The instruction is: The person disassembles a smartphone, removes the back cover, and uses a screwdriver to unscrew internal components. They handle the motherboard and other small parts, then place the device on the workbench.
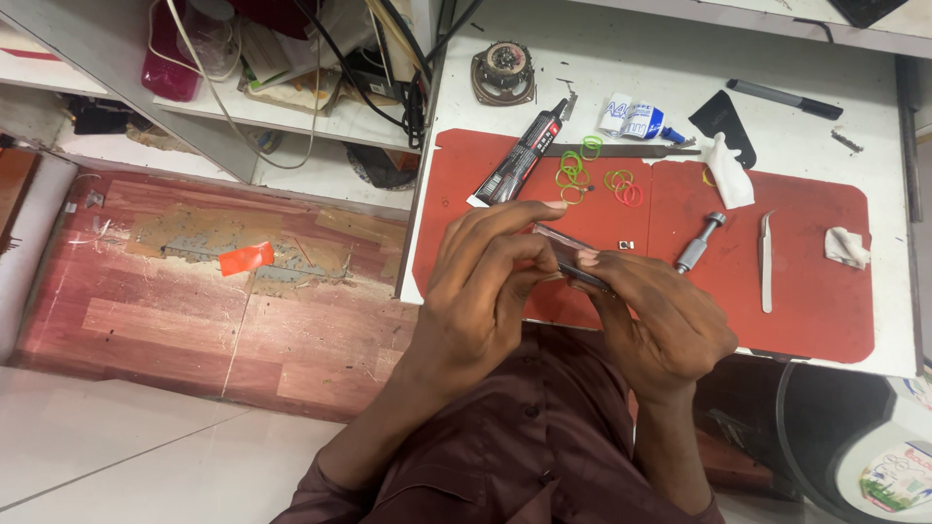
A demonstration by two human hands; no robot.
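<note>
Both my hands hold a thin dark phone (575,262) edge-on above the front of a red mat (806,291). My left hand (485,281) wraps its near end, fingers curled over the top edge. My right hand (660,315) grips the other end from below, thumb on the edge. A black glue tube (519,155) lies on the mat just beyond my left hand, with green, yellow and red rubber bands (592,180) beside it.
On the mat lie a small metal screwdriver handle (699,243), tweezers (766,262) and a crumpled white tissue (847,246). Behind are a long file (621,150), a small blue-and-white tube (636,121), a round speaker part (503,73), a black pick (723,121). Cluttered shelves (291,68) stand left.
</note>
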